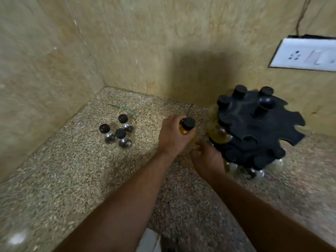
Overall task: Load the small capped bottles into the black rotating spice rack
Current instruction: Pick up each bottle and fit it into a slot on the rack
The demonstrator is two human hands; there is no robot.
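Observation:
The black rotating spice rack stands at the right on the speckled counter, with several black-capped bottles in its upper and lower notches. My left hand is closed around a small black-capped bottle, held upright just left of the rack. Lower down, my right hand rests against the rack's lower tier at its near-left side; motion blur hides whether its fingers grip anything. Three clear bottles with black caps stand together on the counter to the left.
The speckled stone counter ends in a corner with beige tiled walls at the back and left. A white socket plate with a cable above it is on the back wall at the upper right.

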